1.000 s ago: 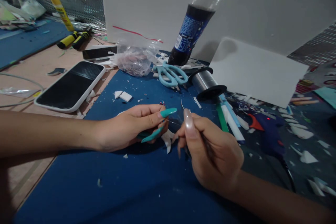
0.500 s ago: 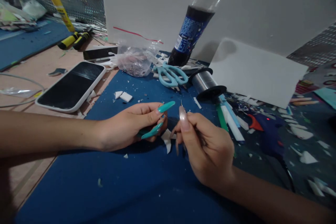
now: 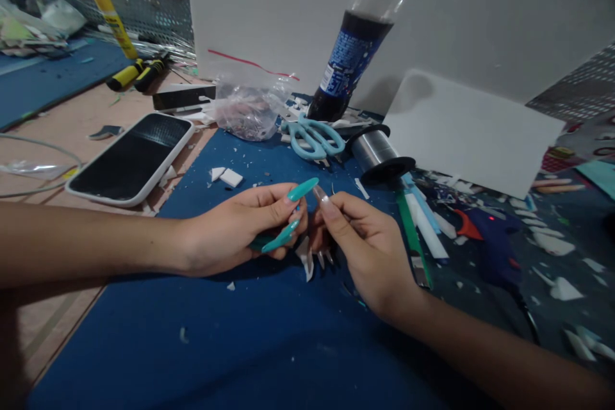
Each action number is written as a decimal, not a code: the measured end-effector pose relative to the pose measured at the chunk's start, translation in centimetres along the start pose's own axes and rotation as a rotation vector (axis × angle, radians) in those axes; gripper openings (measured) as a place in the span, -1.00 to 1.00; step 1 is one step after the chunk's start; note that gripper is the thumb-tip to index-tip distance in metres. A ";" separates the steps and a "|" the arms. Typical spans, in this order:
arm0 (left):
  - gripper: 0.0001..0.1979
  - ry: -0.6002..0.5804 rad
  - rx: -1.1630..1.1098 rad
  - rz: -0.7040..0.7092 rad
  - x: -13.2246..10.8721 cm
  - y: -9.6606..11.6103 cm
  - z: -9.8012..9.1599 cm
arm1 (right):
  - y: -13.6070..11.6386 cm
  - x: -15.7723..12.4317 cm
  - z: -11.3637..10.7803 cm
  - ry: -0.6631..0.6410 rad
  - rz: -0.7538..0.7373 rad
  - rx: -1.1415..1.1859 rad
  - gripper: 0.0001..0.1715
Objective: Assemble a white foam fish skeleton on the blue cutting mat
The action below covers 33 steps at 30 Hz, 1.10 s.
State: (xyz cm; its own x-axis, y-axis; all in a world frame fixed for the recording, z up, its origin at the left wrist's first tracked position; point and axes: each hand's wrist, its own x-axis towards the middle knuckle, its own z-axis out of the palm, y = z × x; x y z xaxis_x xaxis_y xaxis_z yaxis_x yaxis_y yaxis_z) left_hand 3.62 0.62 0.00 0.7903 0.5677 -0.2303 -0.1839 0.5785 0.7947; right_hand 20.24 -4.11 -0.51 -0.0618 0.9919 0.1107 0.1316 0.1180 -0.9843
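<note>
My left hand, with long teal nails, is closed in a pinch over the blue mat; whatever its fingers grip is too small to name. Close beside it on the right, my right hand is also pinched, its thumb tip almost at the left thumbnail. A thin wire-like bit shows near the right fingertips, but I cannot make out what they hold. Under the fingers lies a white scrap. Behind the hands are light blue scissors and a spool of clear line.
A phone lies at the left. Behind the mat stand a plastic bag and a dark soda bottle, near a white board. On the right are a glue gun, a green cutter and several white scraps.
My right hand has moved left and slightly up, bringing its fingertips up to my left hand. More of the green cutter shows. My left hand has barely moved.
</note>
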 end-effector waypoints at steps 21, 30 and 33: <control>-0.77 0.002 -0.044 -0.044 0.2 -0.3 -0.3 | 0.2 0.7 -0.4 -0.199 0.191 0.297 -0.65; -0.76 -0.042 -0.003 -0.013 0.1 -0.3 -0.2 | 0.2 0.7 -0.7 -0.186 0.188 0.452 -0.67; -0.75 -0.026 0.008 -0.009 0.1 -0.2 -0.2 | 0.4 0.8 -0.6 -0.147 0.180 0.479 -0.65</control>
State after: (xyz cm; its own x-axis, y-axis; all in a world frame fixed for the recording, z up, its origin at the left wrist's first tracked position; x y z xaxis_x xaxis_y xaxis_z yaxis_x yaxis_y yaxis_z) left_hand 3.58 0.66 -0.27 0.8066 0.5474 -0.2230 -0.1722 0.5786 0.7973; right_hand 20.80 -3.28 -0.69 -0.2225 0.9735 -0.0527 -0.3116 -0.1223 -0.9423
